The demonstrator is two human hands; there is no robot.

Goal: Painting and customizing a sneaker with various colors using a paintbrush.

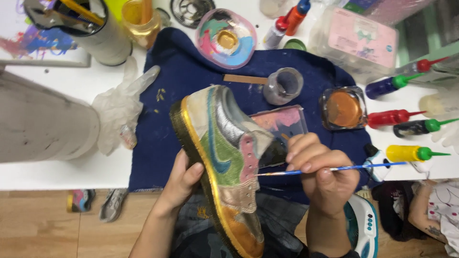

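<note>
My left hand (pixel 180 182) grips the gold-edged sole of a painted sneaker (pixel 224 157), which is tilted on its side over my lap. The shoe has silver, green, blue, pink and orange panels. My right hand (pixel 321 172) pinches a thin blue paintbrush (pixel 354 167), and the brush tip touches the pink lace panel of the shoe. A square clear palette (pixel 282 122) smeared with pink paint lies just behind the shoe on a dark blue cloth (pixel 181 76).
On the white table stand a small grey paint jar (pixel 284 85), an orange paint jar (pixel 343 109), a swirled mixing dish (pixel 225 38), several squeeze bottles (pixel 411 153), a crumpled clear glove (pixel 119 107) and a brush cup (pixel 95 28). Another person's arm (pixel 430 215) shows at right.
</note>
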